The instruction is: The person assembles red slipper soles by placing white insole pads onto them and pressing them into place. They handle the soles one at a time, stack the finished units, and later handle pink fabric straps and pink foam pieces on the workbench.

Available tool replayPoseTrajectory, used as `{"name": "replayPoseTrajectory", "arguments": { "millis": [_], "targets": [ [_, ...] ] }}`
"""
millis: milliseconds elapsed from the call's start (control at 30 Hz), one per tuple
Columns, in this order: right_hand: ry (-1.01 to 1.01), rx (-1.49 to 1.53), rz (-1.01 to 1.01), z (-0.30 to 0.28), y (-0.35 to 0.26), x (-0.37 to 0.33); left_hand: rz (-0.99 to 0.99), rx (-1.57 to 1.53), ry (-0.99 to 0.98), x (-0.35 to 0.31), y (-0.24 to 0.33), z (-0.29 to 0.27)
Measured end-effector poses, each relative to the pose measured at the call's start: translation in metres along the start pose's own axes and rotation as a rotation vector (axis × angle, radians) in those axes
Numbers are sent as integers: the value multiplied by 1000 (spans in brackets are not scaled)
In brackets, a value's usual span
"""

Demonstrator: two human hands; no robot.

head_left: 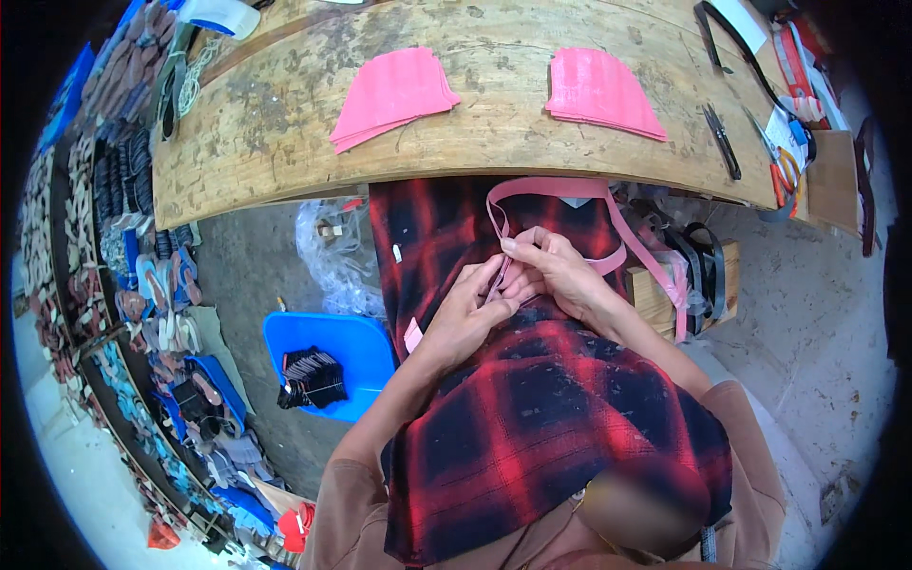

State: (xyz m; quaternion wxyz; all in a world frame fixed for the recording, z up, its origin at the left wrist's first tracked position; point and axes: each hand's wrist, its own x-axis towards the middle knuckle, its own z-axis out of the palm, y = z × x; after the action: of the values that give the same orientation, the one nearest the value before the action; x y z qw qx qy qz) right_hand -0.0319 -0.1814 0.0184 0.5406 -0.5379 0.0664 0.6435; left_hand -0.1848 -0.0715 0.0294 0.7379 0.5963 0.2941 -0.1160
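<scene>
A long pink strap (556, 186) loops over my plaid-covered lap in front of the table edge, and its far part hangs down on the right. My right hand (560, 275) is closed on the strap, pinching it between thumb and fingers where the loop narrows. Close against it, my left hand (465, 309) is closed too, fingertips drawn together. A thin, dark, narrow thing (497, 277) shows between the hands at the left fingers; its kind is too small to tell. Two stacks of pink cut pieces, a left stack (394, 95) and a right stack (603, 95), lie on the wooden table (494, 142).
Dark-handled scissors (722, 142) and orange-handled pliers (787, 169) lie at the table's right. A blue bin (366, 347) with a bundle of dark strips stands at my left, below clear plastic (332, 256). A wooden box (651, 299) is under the table. Shelves of shoe parts line the left.
</scene>
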Motion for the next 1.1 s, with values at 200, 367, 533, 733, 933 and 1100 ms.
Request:
{"name": "replayPoseTrajectory", "arguments": {
  "millis": [200, 367, 533, 733, 933, 1100],
  "targets": [
    [-77, 89, -35, -12, 14, 6, -71, -189, 83, 1, 12, 4],
    [-84, 108, -65, -12, 15, 5, -103, -181, 78, 4, 9, -2],
    [-63, 19, -102, -7, 9, -1, -136, -268, 98, 8, 10, 0],
    [-15, 121, -545, -1, 2, -18, -34, -549, 122, 39, 11, -18],
    [-318, 1112, -970, -128, -70, -126, 166, -1764, -54, 5, -29, -153],
    [230, 563, -1370, -369, -53, -296, 216, -1346, 243, -20, -104, -307]
  ]
}}
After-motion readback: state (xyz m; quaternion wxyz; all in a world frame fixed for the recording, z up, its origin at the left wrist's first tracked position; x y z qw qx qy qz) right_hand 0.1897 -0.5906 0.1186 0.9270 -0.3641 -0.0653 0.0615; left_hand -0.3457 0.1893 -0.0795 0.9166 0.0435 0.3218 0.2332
